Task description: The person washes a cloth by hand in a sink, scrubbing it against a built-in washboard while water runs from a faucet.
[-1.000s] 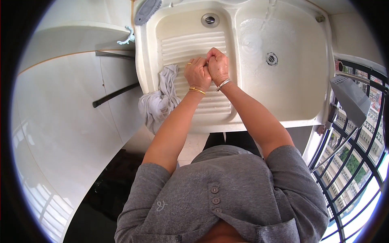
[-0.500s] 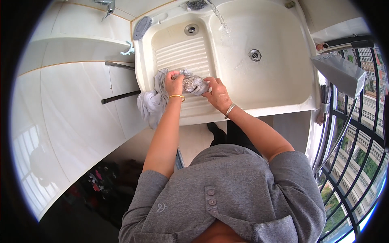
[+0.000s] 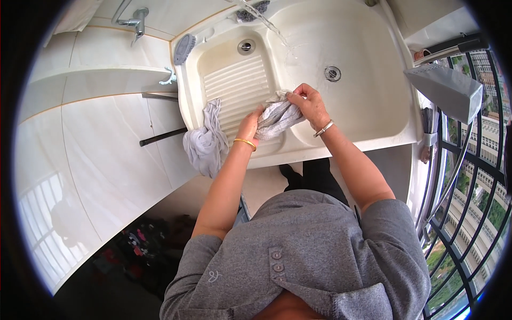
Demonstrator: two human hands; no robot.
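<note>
A crumpled greyish-white cloth [image 3: 277, 118], seemingly wet, is held between my two hands over the near right part of the washboard [image 3: 234, 80]. My left hand [image 3: 248, 127] grips its left side, with the thumb on top and the other fingers mostly hidden. At its upper right end, my right hand [image 3: 311, 105] pinches the fabric between thumb and fingers. Whether it is a garment or a rag cannot be told from the folds. Left of my left wrist, a pale lilac-grey garment [image 3: 205, 143] lies bunched over the sink's near left corner.
Water [image 3: 262, 20] runs into the right basin [image 3: 368, 101], which has a drain [image 3: 332, 73]. A grey scrubbing brush [image 3: 184, 49] lies on the far left rim, and a dark scouring pad [image 3: 253, 12] at the back. Window bars [image 3: 469, 176] stand at the right.
The cloth has moved right, off the garment at the left, and is more spread out. Both hands shifted right with it; my right hand rose and now pinches its upper end.
</note>
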